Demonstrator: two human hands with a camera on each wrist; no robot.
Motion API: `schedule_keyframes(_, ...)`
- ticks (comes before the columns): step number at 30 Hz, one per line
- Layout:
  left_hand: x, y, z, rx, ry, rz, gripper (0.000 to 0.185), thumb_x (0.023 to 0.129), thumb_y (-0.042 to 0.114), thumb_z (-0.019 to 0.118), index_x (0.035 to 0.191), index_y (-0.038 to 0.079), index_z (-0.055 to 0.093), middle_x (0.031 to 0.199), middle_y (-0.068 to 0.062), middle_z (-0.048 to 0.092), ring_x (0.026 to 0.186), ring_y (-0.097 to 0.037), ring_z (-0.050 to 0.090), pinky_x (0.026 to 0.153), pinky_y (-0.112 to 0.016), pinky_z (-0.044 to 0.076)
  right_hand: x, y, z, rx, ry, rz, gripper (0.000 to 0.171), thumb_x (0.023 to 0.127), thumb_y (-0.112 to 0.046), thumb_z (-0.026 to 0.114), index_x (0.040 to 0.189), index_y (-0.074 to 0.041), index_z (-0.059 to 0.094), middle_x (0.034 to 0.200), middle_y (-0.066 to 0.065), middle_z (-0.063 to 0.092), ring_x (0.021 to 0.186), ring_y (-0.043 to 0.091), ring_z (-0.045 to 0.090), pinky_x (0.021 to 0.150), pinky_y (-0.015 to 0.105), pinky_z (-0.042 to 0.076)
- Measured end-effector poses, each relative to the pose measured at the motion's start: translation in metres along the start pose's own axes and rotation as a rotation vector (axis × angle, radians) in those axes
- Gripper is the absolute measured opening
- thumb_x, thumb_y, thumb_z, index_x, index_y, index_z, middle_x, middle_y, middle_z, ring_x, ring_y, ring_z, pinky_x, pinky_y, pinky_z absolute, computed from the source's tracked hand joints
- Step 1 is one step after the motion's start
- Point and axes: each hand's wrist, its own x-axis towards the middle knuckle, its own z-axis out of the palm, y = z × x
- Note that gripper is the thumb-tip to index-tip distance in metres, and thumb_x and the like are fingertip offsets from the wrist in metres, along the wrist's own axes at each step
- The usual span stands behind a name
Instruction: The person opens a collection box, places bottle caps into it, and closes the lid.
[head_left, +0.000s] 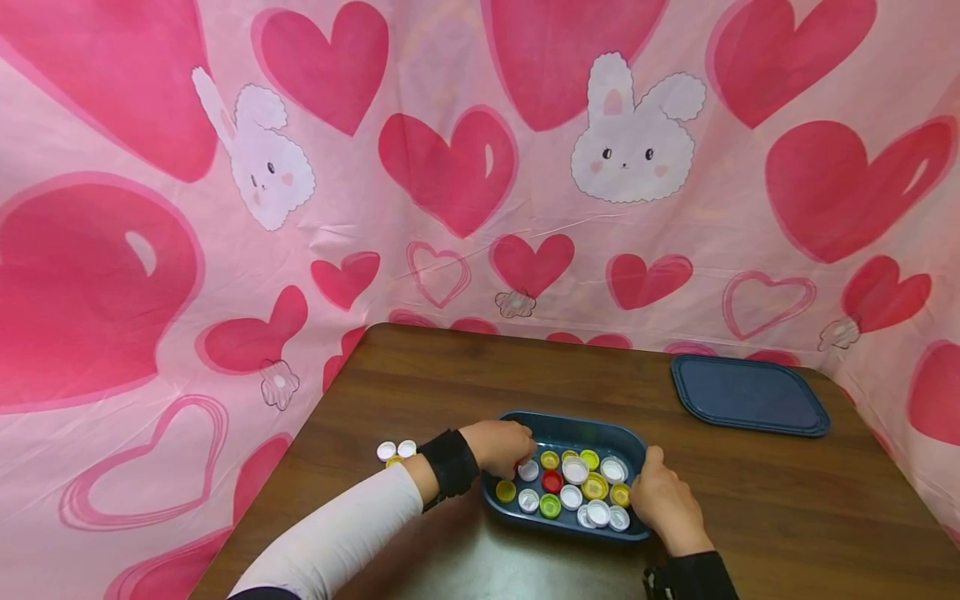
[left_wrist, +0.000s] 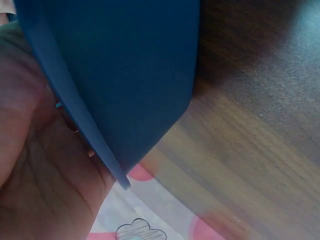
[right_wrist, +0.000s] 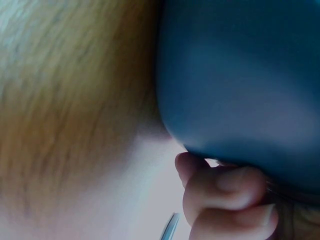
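At the far left of the smooth brown wood-grain table (head_left: 420, 375), two small round white plastic caps (head_left: 395, 450) are seen lying side by side, with a yellow one partly hidden beneath the wrist. Just to their right, the left hand (head_left: 498, 446) is curled over the left rim of the shallow rounded blue plastic tray (head_left: 570, 429), and a red cap appears pinched in its fingers. The tray is filled with round ridged bottle caps (head_left: 573, 487) in white, yellow, green and red. Its right rim is gripped by the right hand (head_left: 663, 500), fingers folded under the edge. Farther right, a flat blue rounded-rectangle lid (head_left: 750, 394) is laid apart.
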Motion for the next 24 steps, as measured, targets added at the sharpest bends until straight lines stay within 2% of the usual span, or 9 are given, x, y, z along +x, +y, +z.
schedule_keyframes(7, -0.001, 0.001, 0.001, -0.016, -0.009, -0.004, 0.027, 0.085, 0.024, 0.083, 0.111, 0.023, 0.075, 0.097, 0.007, 0.062, 0.086, -0.008, 0.055, 0.083, -0.022, 0.053, 0.001, 0.001, 0.000, -0.002, 0.002, -0.002, 0.038, 0.096, -0.010, 0.048, 0.125, 0.010, 0.034, 0.098, 0.031, 0.062, 0.077, 0.037, 0.061, 0.065, 0.049, 0.050)
schedule_keyframes(15, -0.006, -0.002, -0.001, -0.058, 0.012, 0.013, 0.024, 0.085, 0.025, 0.083, 0.108, 0.023, 0.075, 0.097, 0.008, 0.062, 0.088, -0.008, 0.054, 0.079, -0.020, 0.051, 0.001, 0.001, 0.000, -0.002, -0.017, 0.012, 0.039, 0.096, -0.010, 0.048, 0.126, 0.010, 0.033, 0.098, 0.030, 0.061, 0.077, 0.036, 0.060, 0.065, 0.049, 0.050)
schedule_keyframes(19, -0.011, -0.008, -0.008, -0.110, 0.073, 0.023, 0.019, 0.087, 0.023, 0.081, 0.105, 0.020, 0.074, 0.095, 0.007, 0.060, 0.087, -0.008, 0.053, 0.076, -0.018, 0.050, 0.000, 0.001, 0.000, -0.002, -0.026, 0.013, 0.039, 0.096, -0.010, 0.047, 0.126, 0.010, 0.033, 0.097, 0.030, 0.061, 0.077, 0.036, 0.060, 0.065, 0.049, 0.050)
schedule_keyframes(24, -0.025, -0.026, -0.021, -0.154, 0.206, 0.004, 0.019, 0.090, 0.018, 0.078, 0.108, 0.015, 0.072, 0.097, 0.005, 0.058, 0.090, -0.010, 0.054, 0.082, -0.020, 0.052, 0.001, 0.000, -0.001, -0.006, -0.023, 0.001, 0.039, 0.096, -0.010, 0.047, 0.126, 0.010, 0.032, 0.098, 0.030, 0.061, 0.078, 0.037, 0.060, 0.066, 0.050, 0.049)
